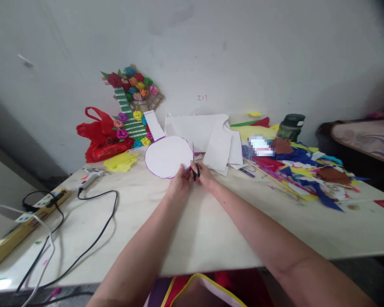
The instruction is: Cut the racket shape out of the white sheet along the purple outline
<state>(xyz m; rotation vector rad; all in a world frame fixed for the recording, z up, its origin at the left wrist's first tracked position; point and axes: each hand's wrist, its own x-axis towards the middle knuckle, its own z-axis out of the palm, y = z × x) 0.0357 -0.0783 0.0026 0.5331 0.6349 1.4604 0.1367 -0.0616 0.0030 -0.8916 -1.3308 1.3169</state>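
A white round cutout (169, 157) with a purple outline and a long neck strip is held above the table. My left hand (180, 180) pinches its lower right edge. My right hand (202, 174) is closed round the black handles of a pair of scissors (196, 169), whose blades point away from me along the cutout's right edge. The two hands are close together. Behind them, white card pieces (218, 149) lean on one another near the wall.
Colourful paper flowers (137, 85) and a red plastic bag (99, 136) stand back left. Power strips (38, 213) and black cables (115, 204) lie left. A green bottle (292, 127), a blurred-out bright item (261, 146) and coloured scraps (323, 175) are right.
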